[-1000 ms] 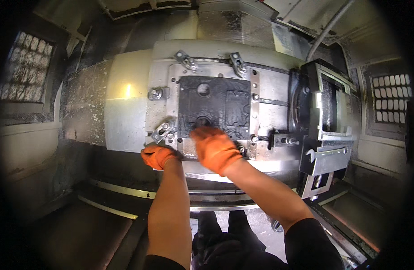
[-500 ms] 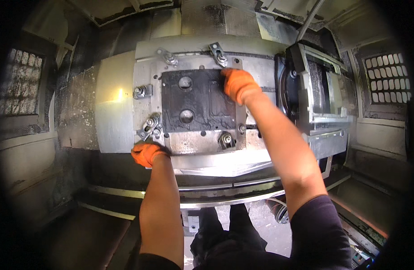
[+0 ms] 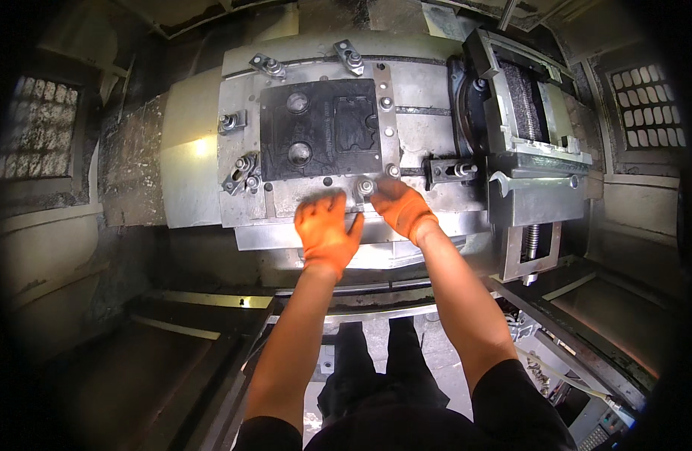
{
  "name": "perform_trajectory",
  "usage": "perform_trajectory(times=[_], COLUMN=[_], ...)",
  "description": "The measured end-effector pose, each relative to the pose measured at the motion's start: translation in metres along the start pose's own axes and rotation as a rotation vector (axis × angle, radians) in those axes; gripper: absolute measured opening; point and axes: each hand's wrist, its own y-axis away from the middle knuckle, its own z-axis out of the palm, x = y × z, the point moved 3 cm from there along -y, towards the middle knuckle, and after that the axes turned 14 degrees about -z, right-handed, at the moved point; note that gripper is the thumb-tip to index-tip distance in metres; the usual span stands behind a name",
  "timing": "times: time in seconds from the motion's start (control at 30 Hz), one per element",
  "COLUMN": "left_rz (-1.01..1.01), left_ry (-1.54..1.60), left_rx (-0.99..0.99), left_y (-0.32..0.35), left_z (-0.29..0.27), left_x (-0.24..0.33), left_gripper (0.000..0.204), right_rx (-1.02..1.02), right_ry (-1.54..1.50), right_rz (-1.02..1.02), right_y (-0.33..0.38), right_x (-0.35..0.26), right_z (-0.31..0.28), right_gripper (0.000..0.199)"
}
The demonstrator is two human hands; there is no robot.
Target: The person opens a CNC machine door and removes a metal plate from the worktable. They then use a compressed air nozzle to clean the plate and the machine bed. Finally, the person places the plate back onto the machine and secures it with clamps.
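A dark, square machined metal block [image 3: 316, 139] with two round holes and a cut pocket lies on a silver fixture plate [image 3: 286, 197]. At the plate's near edge stands a strap clamp [image 3: 365, 188] with a stud and nut. My right hand [image 3: 404, 213], in an orange glove with dark fingertips, is closed at the right side of this clamp. To its left, my left hand [image 3: 327, 233], also gloved, lies over the plate's front edge with thumb and fingers apart, holding nothing. Other clamps [image 3: 269, 65] surround the block.
At the right stands a vise [image 3: 537, 173] with an open-ended wrench [image 3: 504, 184] on it. Another clamp [image 3: 451, 171] sits between vise and plate. Machine enclosure walls with grated windows [image 3: 650, 119] flank both sides. The machine's front ledge [image 3: 368, 316] runs before me.
My left hand has moved right from the left front clamp, and its fingers have spread. My right hand has come down from the far clamp to the near one. The view has shifted.
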Motion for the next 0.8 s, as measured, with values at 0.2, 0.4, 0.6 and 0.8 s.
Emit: perform_trajectory(times=[0.2,0.4,0.6,0.8], left_rz=[-0.023,0.010,-0.028,-0.060], left_ry=[-0.005,0.066,0.105,0.083], left_rx=[0.066,0.125,0.106,0.077], left_y=[-0.013,-0.011,-0.011,-0.014], left_z=[0.024,0.032,0.032,0.037], left_x=[0.007,0.005,0.005,-0.003], left_gripper=[0.027,0.022,0.026,0.026], right_rx=[0.130,0.210,0.234,-0.037], right_ry=[-0.285,-0.250,0.031,0.673], right_rz=[-0.002,-0.067,-0.096,-0.130], right_y=[0.009,0.011,0.015,0.002], right_x=[-0.015,0.005,-0.014,-0.088], right_z=[0.010,0.019,0.019,-0.009], right_gripper=[0.040,0.039,0.036,0.037])
